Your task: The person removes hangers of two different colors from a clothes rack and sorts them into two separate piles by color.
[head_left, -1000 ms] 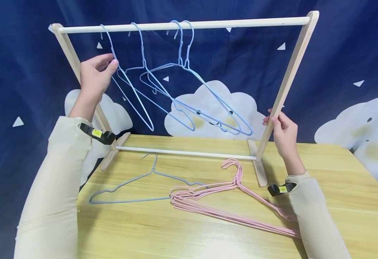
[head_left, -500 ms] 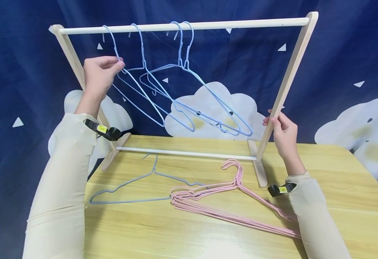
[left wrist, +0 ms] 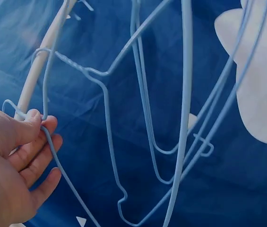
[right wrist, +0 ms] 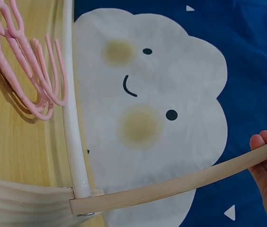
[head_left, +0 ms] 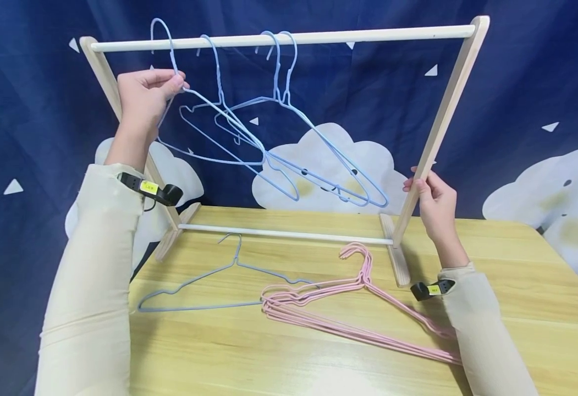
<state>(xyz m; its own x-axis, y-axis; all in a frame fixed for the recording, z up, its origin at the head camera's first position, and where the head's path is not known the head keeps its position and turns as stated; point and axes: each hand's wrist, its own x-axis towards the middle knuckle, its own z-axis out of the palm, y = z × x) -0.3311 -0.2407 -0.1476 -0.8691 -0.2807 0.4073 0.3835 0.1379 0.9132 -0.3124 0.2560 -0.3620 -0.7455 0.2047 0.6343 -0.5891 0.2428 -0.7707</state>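
Observation:
My left hand pinches a blue wire hanger just under its hook, between thumb and fingertips. That hook arches above the top rail of a wooden rack, its tip behind the rail. In the left wrist view the thumb of the left hand presses on the wire near the rail. Farther right hang another blue hanger and two close together, one being this blue hanger. My right hand grips the rack's right post, seen also as a wooden bar in the right wrist view.
On the wooden table lies one blue hanger, its right end under a stack of pink hangers. A white lower bar joins the rack's feet. Behind stands a dark blue curtain with cloud prints.
The left hand first shifted slightly right with its hanger, then rose back leftward. The hanger's hook has lifted off the rail, and its body has swung wider. The right hand stays put.

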